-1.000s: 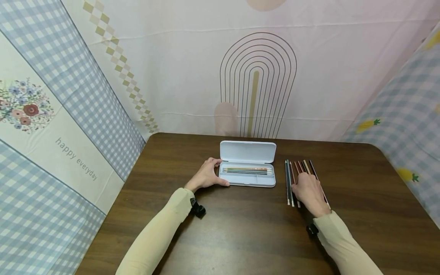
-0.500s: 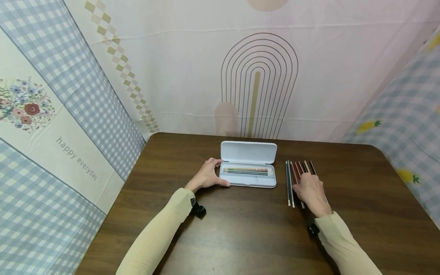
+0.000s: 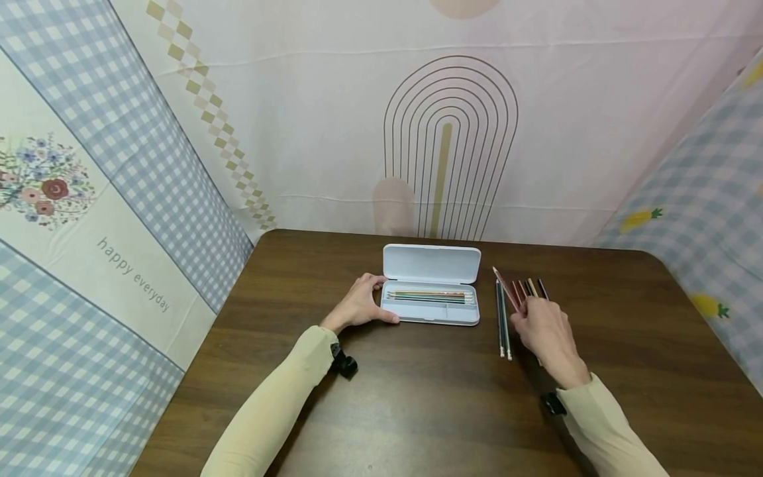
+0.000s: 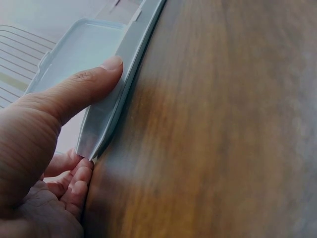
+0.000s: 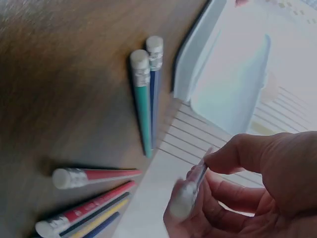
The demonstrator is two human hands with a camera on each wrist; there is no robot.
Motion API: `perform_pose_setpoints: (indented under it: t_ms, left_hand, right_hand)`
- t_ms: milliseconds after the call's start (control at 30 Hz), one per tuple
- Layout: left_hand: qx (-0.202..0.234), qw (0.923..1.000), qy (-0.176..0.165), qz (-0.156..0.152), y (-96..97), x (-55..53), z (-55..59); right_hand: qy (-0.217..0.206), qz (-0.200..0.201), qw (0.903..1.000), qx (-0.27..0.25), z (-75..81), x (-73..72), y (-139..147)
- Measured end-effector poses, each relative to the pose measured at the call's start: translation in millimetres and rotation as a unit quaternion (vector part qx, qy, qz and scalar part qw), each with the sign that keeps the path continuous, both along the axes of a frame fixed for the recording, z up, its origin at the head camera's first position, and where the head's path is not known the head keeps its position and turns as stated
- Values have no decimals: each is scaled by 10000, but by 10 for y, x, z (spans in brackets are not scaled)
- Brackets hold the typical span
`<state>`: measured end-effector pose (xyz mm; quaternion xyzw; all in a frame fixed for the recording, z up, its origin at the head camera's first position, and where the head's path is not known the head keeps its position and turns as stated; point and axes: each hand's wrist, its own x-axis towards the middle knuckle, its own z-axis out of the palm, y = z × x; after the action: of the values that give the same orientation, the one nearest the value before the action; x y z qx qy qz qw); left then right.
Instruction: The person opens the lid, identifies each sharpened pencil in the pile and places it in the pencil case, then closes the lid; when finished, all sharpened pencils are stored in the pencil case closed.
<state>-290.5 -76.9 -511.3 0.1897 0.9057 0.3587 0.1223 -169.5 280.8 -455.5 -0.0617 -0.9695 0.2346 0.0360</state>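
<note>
In the head view, a pale blue pencil case (image 3: 420, 314) stands with its lid up and several pencils (image 3: 426, 296) lying in its long rear compartment. My left hand (image 3: 356, 302) holds the case by its left end; the left wrist view has the thumb (image 4: 94, 82) on the front wall and the fingers round the corner. My right hand (image 3: 547, 334) pinches a reddish pencil (image 3: 504, 285), its front end raised and pointing towards the case; the white eraser end (image 5: 183, 201) is blurred in the right wrist view. Below this hand lie red, dark and yellow pencils (image 5: 94, 203), partly hidden.
A green pencil (image 5: 142, 106) and a dark blue pencil (image 5: 154, 84) lie side by side between the case and my right hand. The brown wooden table (image 3: 381, 397) ends at a patterned cloth wall (image 3: 322, 132) behind the case.
My right hand has picked the reddish pencil out of the row and swung its tip up and left. My left hand stays on the case.
</note>
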Motion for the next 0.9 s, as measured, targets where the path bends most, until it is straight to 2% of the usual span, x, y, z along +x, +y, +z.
perform_pose_setpoints:
  t_ms: [133, 233, 333, 433, 567, 900]
  left_hand:
    - [17, 10000, 0, 6, 1, -1, 6]
    - [50, 10000, -2, -1, 0, -1, 5]
    - [62, 10000, 12, -13, 0, 0, 1]
    - [68, 10000, -14, -3, -4, -4, -14]
    - [48, 10000, -34, 31, -9, -4, -23]
    - [21, 10000, -20, 27, -3, 6, 4]
  right_hand:
    - [533, 379, 9978, 63, 39, 18, -65]
    - [962, 799, 9920, 146, 53, -4, -130]
    - [1325, 1404, 9806, 354, 48, -59, -193]
    - [1580, 2060, 9637, 619, 23, -143, -254]
    - [1676, 2580, 9471, 913, -20, -273, -344]
    - [1483, 3167, 9254, 1461, -89, -618, -558]
